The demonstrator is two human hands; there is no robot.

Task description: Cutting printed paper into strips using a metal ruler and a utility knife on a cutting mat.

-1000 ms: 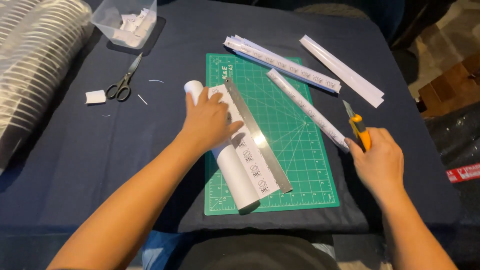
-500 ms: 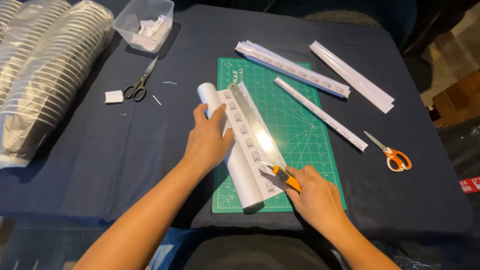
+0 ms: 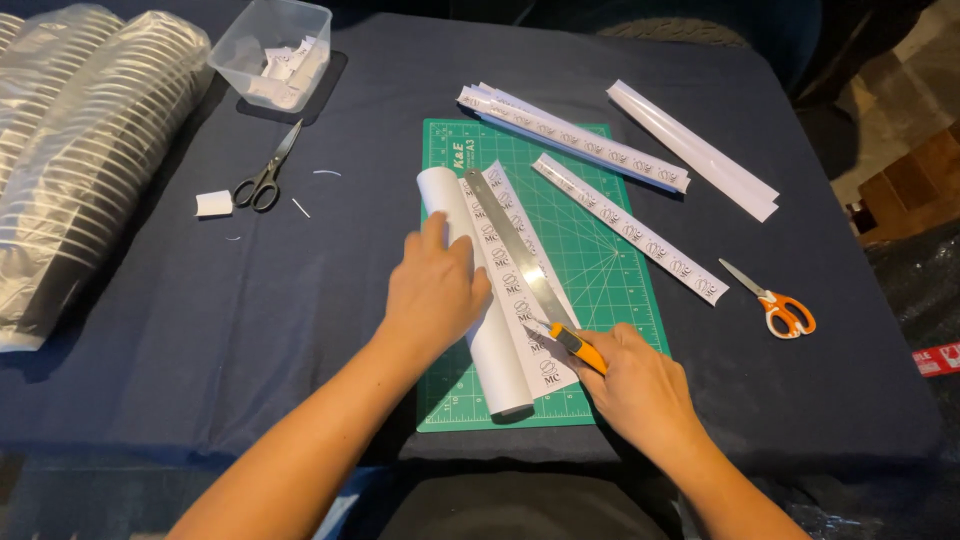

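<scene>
Two hands at work on a green gridded cutting mat (image 3: 600,260), itemised:

1. Left hand (image 3: 435,290): flat, fingers spread, pressing the white paper roll (image 3: 490,345) and the long steel ruler (image 3: 515,250) beside it. Unmoved from a second ago.
2. Right hand (image 3: 640,385): closed around an orange utility knife (image 3: 575,345), blade at the ruler's near end. A second ago it was out at the right; orange-handled scissors (image 3: 785,310) now lie there on the dark worktop (image 3: 300,300).
3. Judgement: positioning finished, cut about to start.
4. Nearby: printed paper strips (image 3: 630,225), black scissors (image 3: 265,180).
</scene>
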